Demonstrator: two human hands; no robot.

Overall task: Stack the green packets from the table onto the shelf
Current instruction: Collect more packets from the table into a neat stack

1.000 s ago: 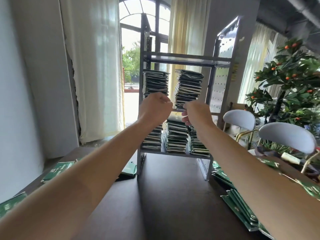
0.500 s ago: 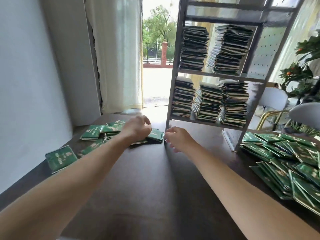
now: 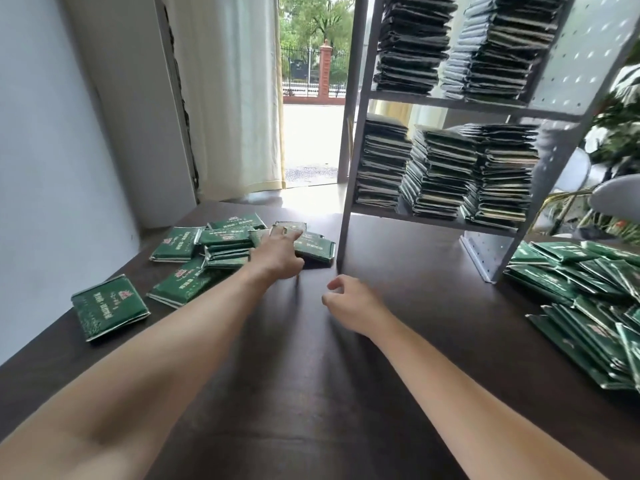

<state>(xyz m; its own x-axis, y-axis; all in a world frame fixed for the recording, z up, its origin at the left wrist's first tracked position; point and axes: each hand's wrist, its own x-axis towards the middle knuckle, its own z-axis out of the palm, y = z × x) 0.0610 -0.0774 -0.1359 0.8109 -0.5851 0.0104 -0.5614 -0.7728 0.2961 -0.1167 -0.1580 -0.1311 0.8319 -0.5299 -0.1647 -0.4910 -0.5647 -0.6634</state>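
Several green packets point(image 3: 227, 241) lie in a loose heap on the dark table point(image 3: 311, 393), left of the grey metal shelf point(image 3: 347, 188). My left hand point(image 3: 280, 252) reaches into that heap, its fingers lying on top of a packet point(image 3: 313, 244) by the shelf's left post. My right hand point(image 3: 349, 301) hovers just above the table in front of the shelf, fingers loosely curled and holding nothing. Tall stacks of packets point(image 3: 440, 174) fill the lower shelf level, and more stacks point(image 3: 408, 46) stand on the level above.
A single green packet point(image 3: 110, 306) lies apart near the table's left edge. A second spread of green packets point(image 3: 588, 306) covers the table's right side. A white wall and curtain stand to the left. Chairs and a plant sit behind the shelf at right.
Both hands came down from the shelf's upper stacks to the table. My left hand has reached further over the left heap; my right hand has drawn back slightly toward me.
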